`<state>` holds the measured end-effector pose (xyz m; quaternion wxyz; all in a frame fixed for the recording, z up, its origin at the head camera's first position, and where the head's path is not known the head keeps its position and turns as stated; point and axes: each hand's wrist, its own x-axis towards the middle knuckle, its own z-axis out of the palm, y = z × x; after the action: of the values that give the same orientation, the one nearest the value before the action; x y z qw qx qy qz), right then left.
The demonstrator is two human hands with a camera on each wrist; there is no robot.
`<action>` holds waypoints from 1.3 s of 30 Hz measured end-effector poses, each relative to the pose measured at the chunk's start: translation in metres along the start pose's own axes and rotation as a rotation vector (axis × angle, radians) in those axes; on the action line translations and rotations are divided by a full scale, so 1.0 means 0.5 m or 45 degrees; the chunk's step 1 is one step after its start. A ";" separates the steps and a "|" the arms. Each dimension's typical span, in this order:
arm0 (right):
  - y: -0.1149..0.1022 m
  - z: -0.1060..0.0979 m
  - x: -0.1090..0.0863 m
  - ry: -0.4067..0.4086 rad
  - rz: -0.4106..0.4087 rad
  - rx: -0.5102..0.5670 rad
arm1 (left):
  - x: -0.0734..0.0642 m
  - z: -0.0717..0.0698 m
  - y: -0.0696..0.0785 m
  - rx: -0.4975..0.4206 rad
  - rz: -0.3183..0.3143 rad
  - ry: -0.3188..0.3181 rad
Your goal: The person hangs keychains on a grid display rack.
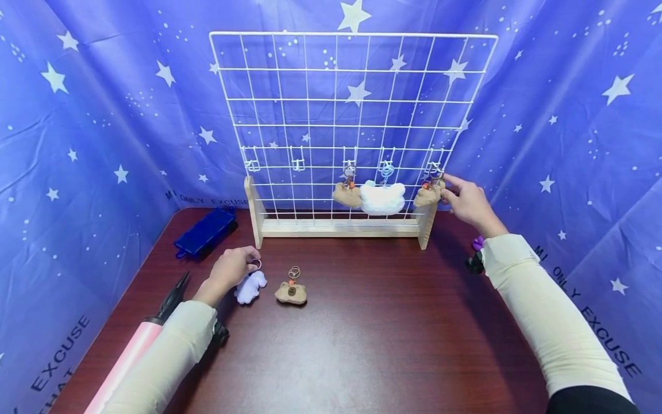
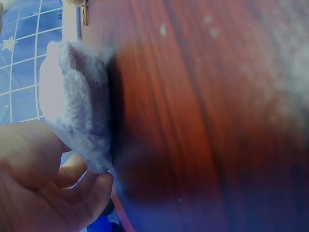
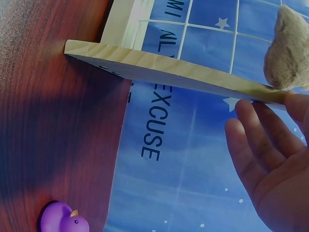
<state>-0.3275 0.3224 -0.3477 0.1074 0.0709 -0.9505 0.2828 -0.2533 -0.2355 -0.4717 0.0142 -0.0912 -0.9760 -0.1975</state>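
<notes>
Currently: lavender plush keychain (image 1: 250,289), at left on dark wood tabletop (image 1: 362,322), ring (image 1: 261,264) pinched in left hand (image 1: 233,268). Just right of it, brown animal-face plush keychain (image 1: 291,294), lying flat. On hooks (image 1: 298,165) of white wire grid rack (image 1: 341,231), from left to right: hanging brown plush (image 1: 346,196), hanging white plush (image 1: 383,199), rightmost brown plush (image 1: 426,197). At edge of the last, fingertips of right hand (image 1: 472,202); gripping or merely touching, cannot tell. Hands well apart. At tabletop's right, purple toy duck (image 3: 62,218).
</notes>
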 end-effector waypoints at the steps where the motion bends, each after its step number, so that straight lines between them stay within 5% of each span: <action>1: -0.001 0.000 0.000 0.000 0.004 -0.004 | 0.000 0.000 0.000 0.002 -0.011 -0.002; 18: -0.004 0.001 0.000 -0.004 0.010 -0.007 | -0.001 -0.024 0.001 -0.056 0.018 -0.042; 39: -0.004 -0.004 -0.003 0.002 0.003 -0.068 | 0.013 -0.082 0.064 -0.260 0.171 0.131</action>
<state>-0.3252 0.3218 -0.3452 0.1098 0.0668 -0.9577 0.2573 -0.2543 -0.2213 -0.4214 0.0679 -0.1471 -0.9405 -0.2988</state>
